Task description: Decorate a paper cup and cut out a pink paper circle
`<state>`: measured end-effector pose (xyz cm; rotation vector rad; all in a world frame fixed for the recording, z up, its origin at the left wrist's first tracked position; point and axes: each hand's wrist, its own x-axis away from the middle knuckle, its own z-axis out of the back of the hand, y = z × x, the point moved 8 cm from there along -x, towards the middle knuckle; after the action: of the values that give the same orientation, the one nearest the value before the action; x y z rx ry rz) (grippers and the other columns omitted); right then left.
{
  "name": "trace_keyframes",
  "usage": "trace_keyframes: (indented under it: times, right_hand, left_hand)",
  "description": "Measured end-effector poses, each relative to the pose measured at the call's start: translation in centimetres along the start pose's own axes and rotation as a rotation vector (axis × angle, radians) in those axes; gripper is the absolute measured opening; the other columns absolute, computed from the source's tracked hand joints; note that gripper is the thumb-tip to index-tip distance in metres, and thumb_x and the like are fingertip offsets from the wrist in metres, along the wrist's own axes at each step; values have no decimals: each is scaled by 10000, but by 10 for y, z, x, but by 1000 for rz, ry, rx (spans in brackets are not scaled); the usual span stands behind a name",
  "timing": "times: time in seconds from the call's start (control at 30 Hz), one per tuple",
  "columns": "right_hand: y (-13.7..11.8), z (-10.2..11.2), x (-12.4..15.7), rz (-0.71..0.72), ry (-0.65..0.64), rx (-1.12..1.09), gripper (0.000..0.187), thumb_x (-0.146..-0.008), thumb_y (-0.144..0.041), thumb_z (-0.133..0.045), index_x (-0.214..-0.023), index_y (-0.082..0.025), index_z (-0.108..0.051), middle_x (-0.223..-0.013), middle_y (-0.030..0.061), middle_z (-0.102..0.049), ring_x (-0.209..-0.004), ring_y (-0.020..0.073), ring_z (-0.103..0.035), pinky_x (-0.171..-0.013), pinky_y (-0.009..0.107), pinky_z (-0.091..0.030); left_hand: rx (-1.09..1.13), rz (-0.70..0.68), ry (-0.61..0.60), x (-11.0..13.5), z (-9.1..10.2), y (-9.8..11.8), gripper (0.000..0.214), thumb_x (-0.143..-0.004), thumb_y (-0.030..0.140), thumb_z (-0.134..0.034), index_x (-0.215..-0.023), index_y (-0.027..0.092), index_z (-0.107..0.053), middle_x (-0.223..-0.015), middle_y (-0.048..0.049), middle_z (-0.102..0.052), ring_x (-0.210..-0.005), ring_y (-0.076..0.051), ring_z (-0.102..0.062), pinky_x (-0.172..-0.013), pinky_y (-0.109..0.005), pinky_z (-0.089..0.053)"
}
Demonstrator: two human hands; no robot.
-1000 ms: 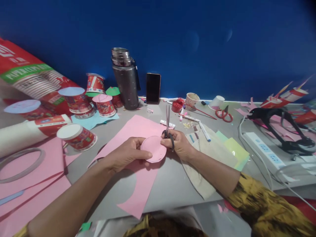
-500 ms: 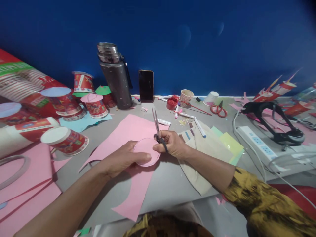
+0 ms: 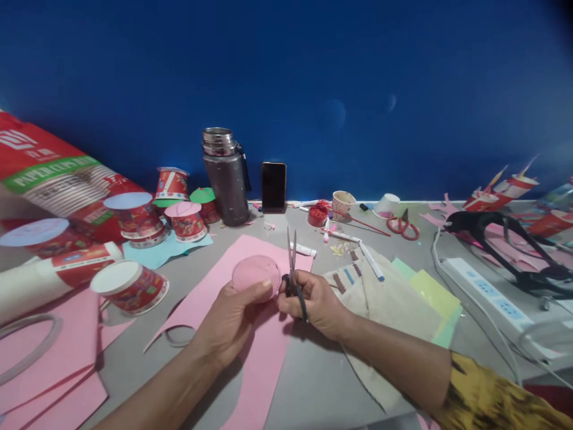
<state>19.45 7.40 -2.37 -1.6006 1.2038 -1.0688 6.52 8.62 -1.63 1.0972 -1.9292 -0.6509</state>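
My left hand (image 3: pixel 239 310) grips a round pink paper disc (image 3: pixel 255 276), with the thumb lying on its face. My right hand (image 3: pixel 316 301) holds a pair of scissors (image 3: pixel 292 263) by the dark handles. The two blades point away from me and stand slightly apart, to the right of the disc. My right fingers are close to the disc's lower right edge; whether they touch it I cannot tell. Beneath both hands lies a larger sheet of pink paper (image 3: pixel 268 352) with a curved cut edge.
Red paper cups (image 3: pixel 129 286), some with coloured paper tops, stand at left beside a dark thermos (image 3: pixel 225 185). A phone (image 3: pixel 273 187) leans on the wall. Red-handled scissors (image 3: pixel 403 227), a cloth bag (image 3: pixel 394 298) and a white power strip (image 3: pixel 487 292) lie at right.
My left hand has tilted the disc and moved it slightly left, apart from the scissors. The scissors have turned more upright. My view has shifted upward and a little left.
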Motion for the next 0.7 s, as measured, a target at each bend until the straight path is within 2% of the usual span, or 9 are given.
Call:
trace_keyframes:
  times: [0.13, 0.2, 0.33, 0.4, 0.53, 0.7]
  right_hand:
    - [-3, 7, -2, 52, 91, -9, 490, -536, -355, -1002, -846, -187, -662, -747, -44, -681, -672, 109, -590, -643, 234, -496]
    - [-4, 10, -3, 35, 92, -22, 491, -528, -351, -997, -832, -183, -650, -726, -48, -662, -652, 106, -572, -623, 230, -474]
    - [0, 6, 0, -60, 1, -4, 490, -509, -348, -993, -800, -187, -633, -678, -59, -615, -619, 100, -527, -565, 215, -408]
    - [3, 3, 3, -105, -37, 24, 497, -489, -344, -1001, -782, -188, -631, -660, -65, -593, -604, 94, -502, -547, 210, -389]
    - [7, 3, 4, -152, -47, 58, 533, -461, -390, -1018, -754, -186, -622, -627, -68, -580, -567, 86, -482, -522, 207, -381]
    - [5, 3, 5, -148, -138, 142, 565, -591, -617, -941, -722, -171, -619, -629, 6, -676, -532, 98, -537, -506, 214, -408]
  left_hand:
    - [-2, 59, 7, -2, 1, -16, 427, -512, 225, -1006, -875, 122, -806, -823, -82, -781, -740, -184, -709, -685, -272, -610]
    - [-37, 80, -13, -1, 0, -17, 403, -544, 237, -992, -883, 128, -803, -816, -74, -778, -730, -182, -703, -677, -271, -596]
    - [-182, 66, -125, 3, -6, -1, 389, -626, 308, -942, -949, 145, -800, -895, -99, -799, -787, -236, -725, -764, -348, -592]
    - [-335, 73, -148, 5, -4, 7, 364, -613, 338, -945, -875, 141, -789, -812, -87, -779, -724, -221, -703, -695, -312, -556]
    - [-547, 0, -76, 3, 6, 19, 331, -623, 393, -925, -742, 149, -735, -698, -42, -721, -624, -157, -623, -578, -235, -465]
    - [-467, -32, 15, 1, 16, 28, 363, -607, 400, -911, -662, 177, -631, -575, 3, -640, -517, -131, -550, -492, -217, -404]
